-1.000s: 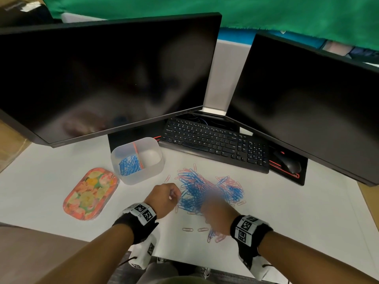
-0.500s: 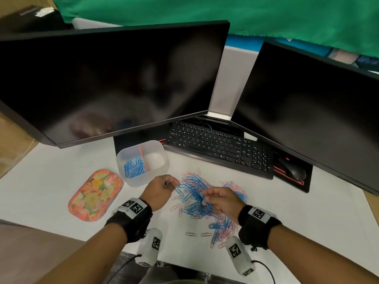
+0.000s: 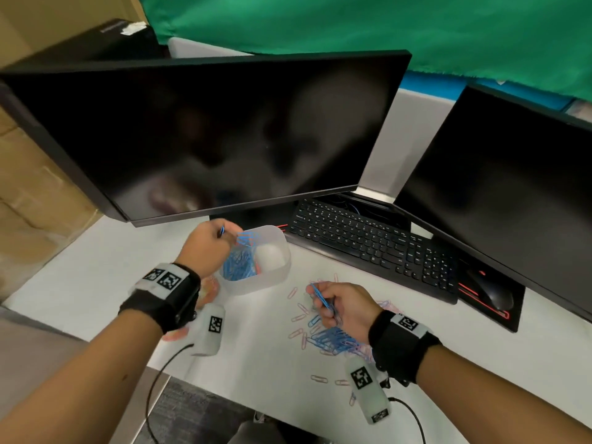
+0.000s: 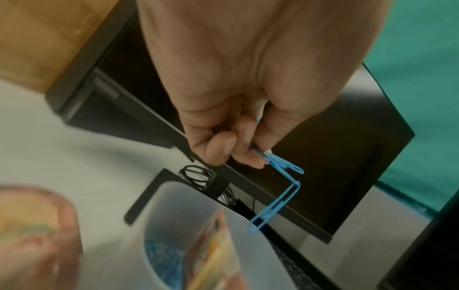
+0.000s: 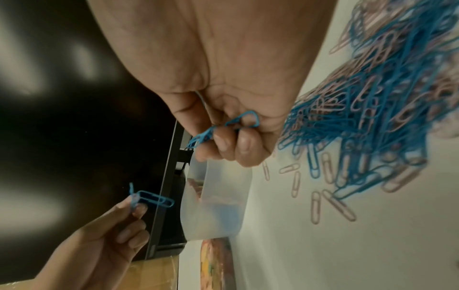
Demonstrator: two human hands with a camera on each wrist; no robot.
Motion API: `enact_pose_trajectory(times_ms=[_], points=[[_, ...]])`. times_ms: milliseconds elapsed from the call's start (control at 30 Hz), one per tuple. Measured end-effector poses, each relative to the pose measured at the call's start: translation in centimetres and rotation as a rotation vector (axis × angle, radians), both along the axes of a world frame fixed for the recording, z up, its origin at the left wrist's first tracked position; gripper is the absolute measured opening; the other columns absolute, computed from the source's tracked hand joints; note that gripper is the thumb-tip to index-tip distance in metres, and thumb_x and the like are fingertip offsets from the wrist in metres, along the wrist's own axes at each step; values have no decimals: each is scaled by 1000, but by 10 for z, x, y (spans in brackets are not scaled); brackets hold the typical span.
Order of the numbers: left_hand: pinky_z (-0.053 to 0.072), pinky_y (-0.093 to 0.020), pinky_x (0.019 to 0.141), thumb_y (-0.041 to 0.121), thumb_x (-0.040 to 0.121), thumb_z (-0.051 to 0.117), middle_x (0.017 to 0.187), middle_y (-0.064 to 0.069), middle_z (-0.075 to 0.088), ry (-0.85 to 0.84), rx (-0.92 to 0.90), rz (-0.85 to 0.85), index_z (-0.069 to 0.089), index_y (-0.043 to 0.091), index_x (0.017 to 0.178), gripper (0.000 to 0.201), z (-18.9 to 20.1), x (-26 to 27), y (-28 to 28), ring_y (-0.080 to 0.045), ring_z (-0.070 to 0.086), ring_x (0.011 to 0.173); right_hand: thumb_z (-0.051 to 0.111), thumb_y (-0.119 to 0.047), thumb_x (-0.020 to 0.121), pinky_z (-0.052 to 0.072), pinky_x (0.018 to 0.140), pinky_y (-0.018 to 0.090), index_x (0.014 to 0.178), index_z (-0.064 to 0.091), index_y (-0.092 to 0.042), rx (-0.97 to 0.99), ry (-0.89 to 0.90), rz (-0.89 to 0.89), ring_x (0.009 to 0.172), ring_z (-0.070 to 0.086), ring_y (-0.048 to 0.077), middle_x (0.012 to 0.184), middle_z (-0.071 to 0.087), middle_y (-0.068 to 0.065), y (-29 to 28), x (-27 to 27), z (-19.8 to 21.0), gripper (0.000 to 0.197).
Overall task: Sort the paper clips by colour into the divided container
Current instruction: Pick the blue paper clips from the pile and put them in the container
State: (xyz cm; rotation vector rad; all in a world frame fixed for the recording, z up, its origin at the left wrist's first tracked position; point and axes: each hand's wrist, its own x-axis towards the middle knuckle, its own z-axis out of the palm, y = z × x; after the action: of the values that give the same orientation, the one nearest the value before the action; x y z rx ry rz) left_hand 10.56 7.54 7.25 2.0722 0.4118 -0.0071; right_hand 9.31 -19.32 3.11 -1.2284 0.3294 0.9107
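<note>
A translucent divided container (image 3: 269, 283) stands on the white desk; its left compartment holds several blue clips (image 3: 235, 267), its right one looks empty. My left hand (image 3: 209, 248) hovers over the container's left side and pinches linked blue paper clips (image 4: 278, 196) that dangle above the rim (image 4: 174, 188). My right hand (image 3: 344, 307) is above the mixed pile of blue and pink clips (image 3: 333, 339) and pinches blue clips (image 5: 223, 127) between thumb and fingers. In the right wrist view the left hand (image 5: 124, 217) shows beside the container (image 5: 218, 206).
Two dark monitors (image 3: 205, 139) (image 3: 512, 193) stand behind, with a black keyboard (image 3: 374, 248) and a mouse (image 3: 490, 291) on a black pad at the right. A floral lid (image 4: 34, 231) lies left of the container. Loose pink clips (image 3: 320, 378) lie near the desk's front edge.
My left hand has risen from the pile to over the container's left compartment with blue clips. My right hand has lifted blue clips off the pile. The head camera has tilted upward.
</note>
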Motion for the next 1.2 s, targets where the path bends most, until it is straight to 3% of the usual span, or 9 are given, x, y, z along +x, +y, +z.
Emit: enact_pose_trajectory(times_ms=[133,300,400,567,700,867,1000,1100,1200], points=[[44,-29,83,6,87,49,95,-11,69,121,337,-79,65,16,83,20,-9,16,8,-29,62,94,38,-3,88,30,44,24,102,61,-2,-11,6,23,49,38,13,70,47,6,21,7,8,27],[53,-38,87,12,86,51,109,-14,68,334,616,-246,65,8,104,24,-22,24,-1,-32,63,101,40,-5,88,30,43,23,101,61,-4,-35,-1,71,48,40,13,69,48,5,45,17,18,25],[54,-34,85,17,89,56,115,-11,65,411,675,-302,62,10,115,28,-26,27,-8,-27,63,104,40,-5,89,30,43,22,102,62,-4,-67,-22,94,48,41,13,70,48,5,55,23,23,25],[52,-34,88,13,85,59,118,-12,64,365,570,-200,60,12,120,35,-25,26,0,-29,61,108,44,-5,90,38,45,22,106,62,-4,-140,-47,110,51,45,13,76,52,7,75,34,29,24],[47,-28,77,8,82,55,103,-9,67,269,402,-37,68,16,98,22,-23,9,16,-24,61,92,43,-1,90,39,48,24,97,59,-5,-172,-104,128,55,48,18,74,52,10,107,50,40,18],[46,-25,74,14,82,55,88,-3,70,300,353,-61,69,20,79,16,-29,-20,19,-23,63,84,39,4,87,46,54,29,95,53,-6,-277,-156,196,55,50,22,72,49,11,153,67,37,19],[43,-23,75,14,85,53,89,-1,68,312,350,-67,70,20,85,17,-31,-31,19,-22,63,88,48,0,81,55,83,42,105,59,2,-415,-221,262,71,57,28,86,56,18,169,81,25,26],[41,-22,73,14,87,53,89,1,66,315,358,-94,69,19,90,18,-28,-35,15,-18,60,85,49,-6,82,53,82,38,124,54,1,-417,-268,303,86,56,26,102,54,14,166,84,26,42],[46,-25,72,16,86,53,85,0,69,268,350,-168,68,18,84,15,-28,-35,5,-19,62,81,50,-5,86,52,86,40,120,58,0,-414,-337,319,90,55,23,100,56,11,149,81,33,35]])
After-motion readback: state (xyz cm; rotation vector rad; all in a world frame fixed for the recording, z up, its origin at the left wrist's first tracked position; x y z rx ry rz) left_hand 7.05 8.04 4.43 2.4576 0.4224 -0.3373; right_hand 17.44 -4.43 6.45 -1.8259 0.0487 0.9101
